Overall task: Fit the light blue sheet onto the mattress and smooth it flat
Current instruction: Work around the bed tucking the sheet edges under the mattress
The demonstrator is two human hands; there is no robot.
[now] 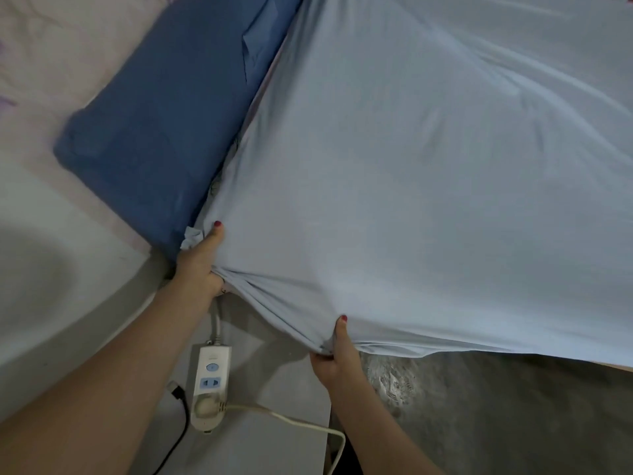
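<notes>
The light blue sheet (pixel 428 173) is stretched over the near corner of the mattress and fills the right and centre of the view, with long soft creases. My left hand (pixel 200 260) grips the bunched edge of the sheet at the mattress corner, thumb lying up along the fabric. My right hand (pixel 337 354) grips the gathered hem lower down on the near side, thumb on top. The mattress itself is hidden under the sheet.
A dark blue pillow (pixel 154 132) lies against the sheet's left edge on a pale floral bedding (pixel 51 56). Below the corner, a white power strip (pixel 209 382) with a white cable and a black cable lies on a grey surface (pixel 274 406). Dark mottled floor (pixel 496 416) shows at lower right.
</notes>
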